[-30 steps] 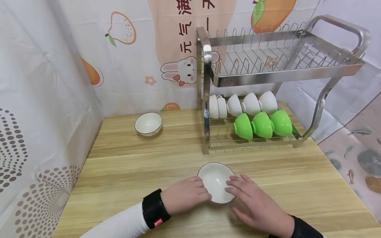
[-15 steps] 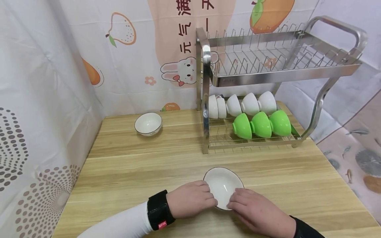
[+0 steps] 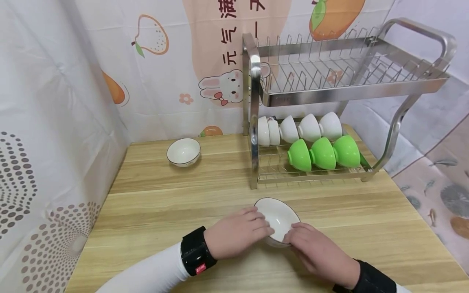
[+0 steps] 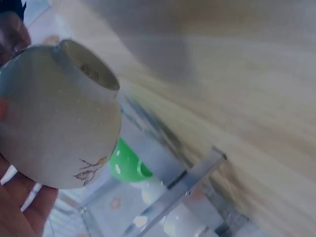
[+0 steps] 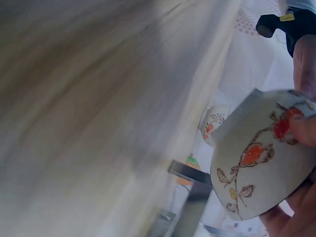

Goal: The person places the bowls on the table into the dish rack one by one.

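Observation:
A white bowl (image 3: 279,217) with a thin brown rim is between my two hands, tilted and raised off the wooden table. My left hand (image 3: 238,232) grips its left rim, and my right hand (image 3: 322,252) grips the right rim. Seen from the left wrist, the bowl (image 4: 59,118) shows its foot ring and a small leaf print, with the table apart from it. Red flowers and brown leaves decorate the bowl (image 5: 266,153) in the right wrist view. A similar white bowl (image 3: 183,153) stands upright at the back left of the table.
A two-tier metal dish rack (image 3: 351,94) stands at the back right. On its lower tier, several white bowls (image 3: 309,127) lie on their sides behind three green bowls (image 3: 322,154). A printed curtain (image 3: 161,81) hangs behind the wooden table (image 3: 165,207).
The right hand has closed on the bowl's rim. Both hands have shifted the bowl right, then raised and tilted it. The bowl at the back left has stayed put.

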Demonstrator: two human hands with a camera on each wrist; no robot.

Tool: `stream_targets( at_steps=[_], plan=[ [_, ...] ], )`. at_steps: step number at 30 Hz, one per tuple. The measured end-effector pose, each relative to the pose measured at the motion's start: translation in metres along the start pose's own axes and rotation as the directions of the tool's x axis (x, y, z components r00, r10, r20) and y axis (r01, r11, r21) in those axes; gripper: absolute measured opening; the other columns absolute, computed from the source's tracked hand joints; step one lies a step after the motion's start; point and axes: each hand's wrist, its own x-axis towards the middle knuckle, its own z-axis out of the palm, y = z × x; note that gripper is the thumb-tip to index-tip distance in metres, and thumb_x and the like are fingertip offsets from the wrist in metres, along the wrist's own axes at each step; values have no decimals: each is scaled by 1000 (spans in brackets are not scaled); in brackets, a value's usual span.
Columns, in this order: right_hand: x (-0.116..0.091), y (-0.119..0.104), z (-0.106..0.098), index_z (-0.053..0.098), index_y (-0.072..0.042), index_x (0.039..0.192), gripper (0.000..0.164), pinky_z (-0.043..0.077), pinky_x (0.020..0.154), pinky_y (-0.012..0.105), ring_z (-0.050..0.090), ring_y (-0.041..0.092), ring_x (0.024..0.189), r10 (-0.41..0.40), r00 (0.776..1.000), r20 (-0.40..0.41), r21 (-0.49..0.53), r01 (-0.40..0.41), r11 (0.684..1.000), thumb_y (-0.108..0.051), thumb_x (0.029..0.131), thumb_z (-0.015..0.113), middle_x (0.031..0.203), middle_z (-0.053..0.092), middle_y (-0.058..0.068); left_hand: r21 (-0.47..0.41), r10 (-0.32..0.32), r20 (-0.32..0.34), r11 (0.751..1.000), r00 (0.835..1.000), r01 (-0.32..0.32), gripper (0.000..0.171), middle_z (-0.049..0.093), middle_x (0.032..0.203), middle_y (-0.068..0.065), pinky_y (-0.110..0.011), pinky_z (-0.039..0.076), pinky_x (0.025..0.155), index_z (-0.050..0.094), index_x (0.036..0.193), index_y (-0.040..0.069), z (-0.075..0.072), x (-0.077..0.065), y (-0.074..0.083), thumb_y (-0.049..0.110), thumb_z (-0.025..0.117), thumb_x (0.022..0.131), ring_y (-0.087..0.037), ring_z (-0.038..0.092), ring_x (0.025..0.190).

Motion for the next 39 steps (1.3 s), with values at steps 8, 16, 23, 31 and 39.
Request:
stream_targets(
  at_steps=[8,16,23,31,39],
  plan=[
    [15,17,-13,63,-1,119,24,50,90,20,65,12,102,505,862,-31,319,-471,823,-5,95,63,113,69,11,-45,-204,-250,979,947,199,68,38,154,-12,-45,26,118,46,146,15,2,-6,-4,53,62,92,-31,32,144],
    [50,74,-16,43,11,133,38,45,96,17,56,9,116,724,681,107,787,-504,357,-14,105,49,133,54,14,-97,-264,-179,963,948,250,71,33,157,-10,-46,26,118,43,149,17,13,-9,6,59,57,93,-29,20,149],
    [65,115,1,34,10,144,48,47,92,23,55,11,112,755,637,157,820,-510,260,-16,106,45,130,54,3,-102,-227,-195,972,954,211,71,37,154,-10,-44,29,117,46,147,17,17,-10,9,60,58,92,-30,33,143],
    [75,134,6,34,7,144,47,44,94,29,50,9,107,795,568,214,738,-627,249,-18,107,43,130,49,13,-124,-234,-161,969,959,215,71,36,155,-9,-43,28,117,42,149,19,19,-14,10,60,56,93,-27,28,145],
    [91,139,10,38,6,145,45,45,98,30,51,16,115,781,578,235,681,-671,292,-15,106,45,139,48,24,-160,-252,-140,960,957,229,70,35,156,-8,-43,27,117,41,150,20,18,-17,9,59,56,94,-27,30,144]
  ],
)
